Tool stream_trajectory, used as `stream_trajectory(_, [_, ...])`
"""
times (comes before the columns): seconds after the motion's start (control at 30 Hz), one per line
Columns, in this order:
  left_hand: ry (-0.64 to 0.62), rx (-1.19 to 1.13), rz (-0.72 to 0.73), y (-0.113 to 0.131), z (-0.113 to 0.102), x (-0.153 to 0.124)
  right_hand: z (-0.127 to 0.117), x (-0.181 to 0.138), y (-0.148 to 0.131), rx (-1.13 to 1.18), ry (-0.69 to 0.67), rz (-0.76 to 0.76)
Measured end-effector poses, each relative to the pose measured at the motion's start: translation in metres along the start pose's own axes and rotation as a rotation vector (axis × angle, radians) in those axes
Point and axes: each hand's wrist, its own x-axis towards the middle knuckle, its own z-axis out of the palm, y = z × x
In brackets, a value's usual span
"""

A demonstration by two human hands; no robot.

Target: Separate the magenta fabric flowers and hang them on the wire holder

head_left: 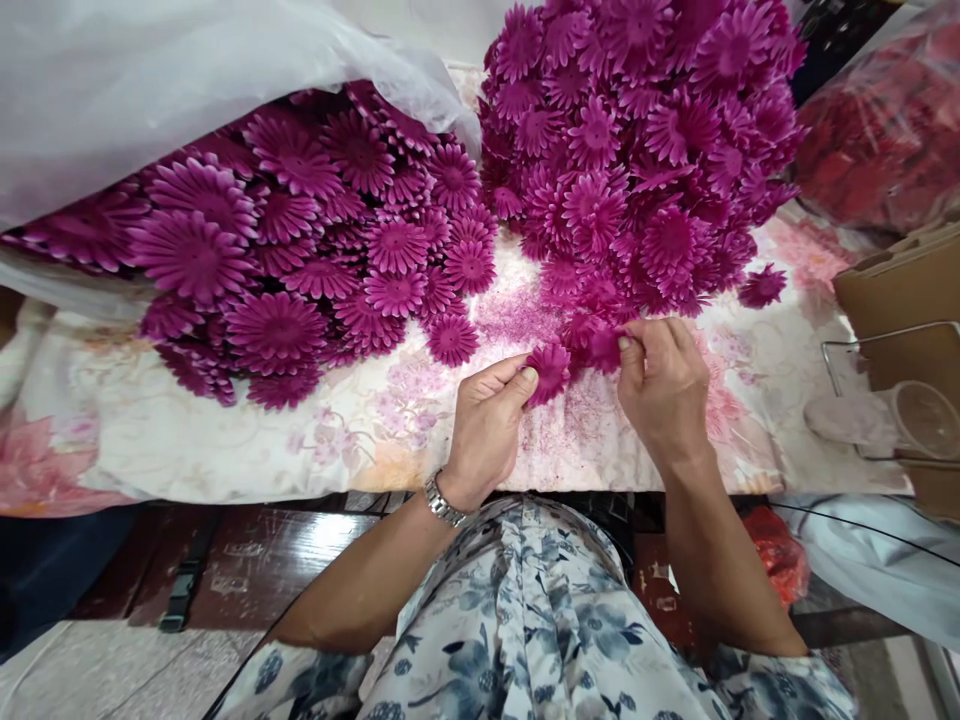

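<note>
Between thumb and fingers, my left hand point(491, 425) pinches a purple fabric flower point(550, 374) just above the table's front part. My right hand point(666, 385) is closed on another purple petal piece point(604, 348), a short way to the right. Both pieces lie close together at the front of a tall heap of purple flowers point(600, 190). To the left, more layered purple flower heads point(285, 250) spill from a white plastic bag point(210, 80). My fingertips partly hide the edges of the held pieces.
A floral tablecloth point(390, 440) covers the table, with purple dust point(517, 315) near the heap. One loose flower point(762, 287) lies at the right. Beyond it are a cardboard box point(900, 290), a clear plastic cup point(926, 418) in a wire holder, and a bag of red material point(885, 130).
</note>
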Motion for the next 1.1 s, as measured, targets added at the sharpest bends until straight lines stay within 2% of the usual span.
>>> stream_trajectory(0.07, [-0.022, 0.025, -0.002, 0.002, -0.001, 0.002, -0.004, 0.002, 0.001, 0.001, -0.017, -0.006])
stream_trajectory(0.2, [-0.075, 0.078, 0.022, 0.005, 0.005, 0.007, -0.006, 0.007, -0.013, 0.281, -0.124, -0.044])
stream_trajectory(0.3, [-0.107, 0.129, 0.046, 0.007, 0.012, 0.014, -0.001, 0.013, -0.019, 0.349, -0.182, -0.066])
stream_trajectory(0.5, [-0.166, 0.208, 0.037, 0.006, 0.016, 0.033, 0.008, 0.023, -0.01, 0.251, -0.137, -0.106])
stream_trajectory(0.63, [-0.102, 0.113, 0.001, 0.007, 0.014, 0.038, 0.012, 0.024, 0.001, 0.297, -0.043, 0.042])
stream_trajectory(0.73, [-0.088, 0.055, -0.022, 0.011, 0.012, 0.039, 0.013, 0.025, 0.015, 0.12, 0.064, 0.101])
stream_trajectory(0.83, [-0.113, 0.04, -0.025, 0.014, 0.011, 0.039, 0.013, 0.026, 0.021, -0.027, 0.102, 0.04])
stream_trajectory(0.93, [-0.115, 0.043, -0.005, 0.014, 0.011, 0.038, 0.012, 0.025, 0.012, 0.032, 0.171, -0.068])
stream_trajectory(1.0, [-0.14, 0.037, 0.001, 0.013, 0.011, 0.038, 0.013, 0.025, 0.002, 0.113, 0.12, -0.132])
stream_trajectory(1.1, [-0.188, -0.012, -0.043, 0.011, 0.011, 0.036, 0.016, 0.025, -0.01, 0.239, -0.054, -0.153])
